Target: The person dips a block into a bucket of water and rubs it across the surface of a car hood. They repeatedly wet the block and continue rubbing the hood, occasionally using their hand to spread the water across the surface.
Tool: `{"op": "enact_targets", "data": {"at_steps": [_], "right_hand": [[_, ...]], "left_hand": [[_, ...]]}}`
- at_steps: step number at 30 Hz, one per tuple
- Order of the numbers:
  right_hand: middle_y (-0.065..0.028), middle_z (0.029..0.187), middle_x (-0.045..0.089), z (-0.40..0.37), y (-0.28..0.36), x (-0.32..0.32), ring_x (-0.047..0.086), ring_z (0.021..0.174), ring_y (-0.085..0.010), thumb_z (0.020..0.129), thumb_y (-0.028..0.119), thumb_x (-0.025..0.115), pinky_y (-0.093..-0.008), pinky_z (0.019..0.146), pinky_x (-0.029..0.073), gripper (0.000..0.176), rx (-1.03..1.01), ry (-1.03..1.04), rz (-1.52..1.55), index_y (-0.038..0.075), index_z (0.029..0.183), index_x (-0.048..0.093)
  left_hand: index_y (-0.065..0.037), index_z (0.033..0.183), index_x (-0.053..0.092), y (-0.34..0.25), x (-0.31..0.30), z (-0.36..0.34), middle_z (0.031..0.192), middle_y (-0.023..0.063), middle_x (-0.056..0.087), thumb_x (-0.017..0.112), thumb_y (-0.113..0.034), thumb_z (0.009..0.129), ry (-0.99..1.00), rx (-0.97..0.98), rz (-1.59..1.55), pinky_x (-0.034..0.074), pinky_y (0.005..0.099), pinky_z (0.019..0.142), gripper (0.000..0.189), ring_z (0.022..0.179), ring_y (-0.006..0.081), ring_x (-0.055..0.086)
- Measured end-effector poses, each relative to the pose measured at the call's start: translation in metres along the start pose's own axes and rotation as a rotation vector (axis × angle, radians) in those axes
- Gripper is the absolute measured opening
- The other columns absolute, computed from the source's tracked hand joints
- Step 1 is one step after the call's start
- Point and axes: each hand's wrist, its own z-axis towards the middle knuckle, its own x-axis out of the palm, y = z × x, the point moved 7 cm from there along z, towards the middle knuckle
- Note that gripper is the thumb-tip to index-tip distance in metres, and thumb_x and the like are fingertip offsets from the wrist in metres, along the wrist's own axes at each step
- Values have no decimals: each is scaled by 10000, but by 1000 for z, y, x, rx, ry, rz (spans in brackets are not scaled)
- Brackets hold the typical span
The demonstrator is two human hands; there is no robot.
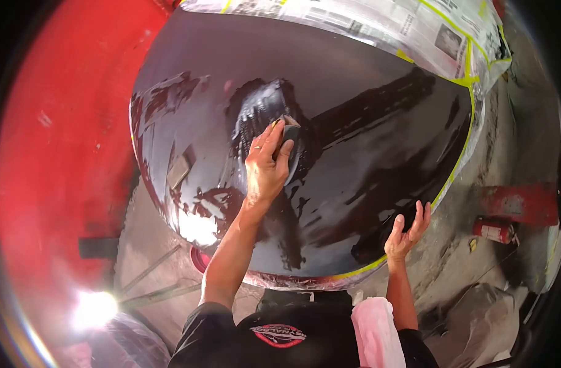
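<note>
A dark, glossy car hood (366, 147), wet in streaks, fills the middle of the head view. My left hand (268, 161) presses on it near the centre, fingers closed around a folded piece of sandpaper (288, 127). Whitish wet smears surround that spot. At the hood's lower right edge, my right hand (409, 236) is open with fingers apart, near the yellow tape (458, 165) and holding nothing. A small tan sanding block (180, 170) lies on the left part of the hood.
Newspaper and plastic masking (378, 27) cover the area beyond the hood. A large red panel (72, 122) stands on the left, with a bright lamp (95, 310) below it. A red fire extinguisher (494, 230) is on the right. A pink towel (376, 331) hangs by the black shirt.
</note>
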Motion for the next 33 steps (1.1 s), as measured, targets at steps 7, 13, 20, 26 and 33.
{"op": "enact_targets", "data": {"at_steps": [7,13,20,26,33], "right_hand": [[-322,1536,336,1,1,0,367,1409,-466,984,299,556,-529,1161,287,561,44,38,19,-47,1420,482],[-326,1543,317,-4,-8,0,346,1415,-473,954,352,557,-544,1159,277,611,92,60,-2,-36,1420,476],[-353,1533,289,-11,-12,2,326,1419,-493,981,439,556,-570,1156,275,650,117,97,6,-36,1413,459],[-339,1544,291,-8,-9,4,323,1427,-476,997,420,536,-559,1154,285,641,126,75,7,-35,1438,443],[-303,1549,331,0,-3,3,335,1437,-430,983,344,518,-532,1179,257,583,78,26,18,-52,1409,491]], "left_hand": [[-79,1244,690,-5,65,44,1290,139,662,762,-68,861,36,172,211,548,386,968,390,1140,315,649],[-59,1190,712,-17,90,77,1225,148,688,770,-40,831,29,296,235,544,385,930,364,1087,321,651],[-48,1191,711,-19,87,59,1254,155,671,773,-40,825,116,237,284,542,386,944,371,1113,323,638],[-77,1169,723,-15,86,77,1248,156,666,767,38,768,162,363,275,571,406,880,419,1070,348,651],[-83,1176,734,5,113,152,1241,151,683,736,-39,847,35,336,198,539,425,945,332,1116,361,645]]}}
